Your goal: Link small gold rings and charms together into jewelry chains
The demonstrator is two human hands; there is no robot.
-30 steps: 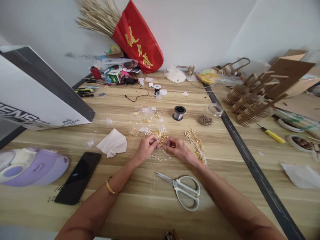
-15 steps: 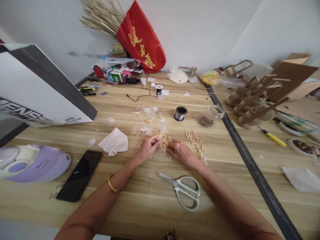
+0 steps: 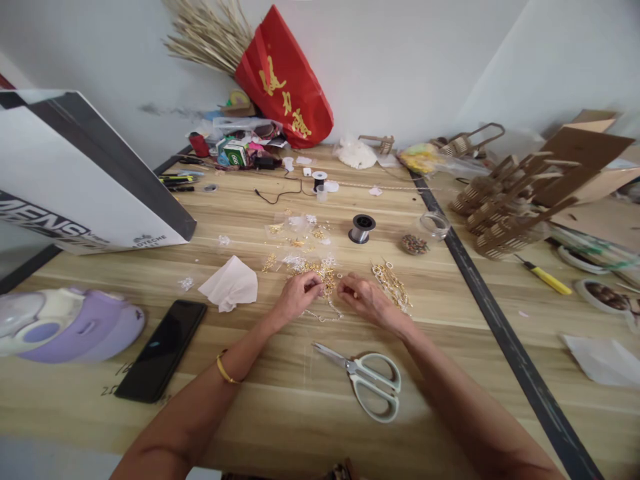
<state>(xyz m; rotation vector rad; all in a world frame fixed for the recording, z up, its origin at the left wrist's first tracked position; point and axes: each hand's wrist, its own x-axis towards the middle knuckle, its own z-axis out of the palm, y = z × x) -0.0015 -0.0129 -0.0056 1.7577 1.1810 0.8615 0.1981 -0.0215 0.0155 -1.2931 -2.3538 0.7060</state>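
Both hands work close together over a pile of small gold and silver jewelry findings [image 3: 327, 273] on the wooden table. My left hand [image 3: 300, 293] is closed in a pinch at the pile's left edge; what its fingertips hold is too small to name. Across a narrow gap, my right hand [image 3: 365, 297] has its fingers curled and pressed together, their contents hidden. A thin silver chain [image 3: 323, 319] lies on the wood just below and between the hands. Right of my right hand lie gold and white strands [image 3: 393, 283]. Scissors [image 3: 363, 380] with pale green handles rest nearer to me.
A wire spool [image 3: 361, 229] and a jar of beads [image 3: 415, 243] stand beyond the hands. At left are a white tissue [image 3: 230, 283], a black phone [image 3: 163, 351], a purple-white device [image 3: 80, 327] and a large box [image 3: 95, 180]. Small woven baskets [image 3: 495, 207] crowd the right.
My right hand has shifted slightly right and turned, widening the gap between the hands. My left hand keeps its pinch in nearly the same place.
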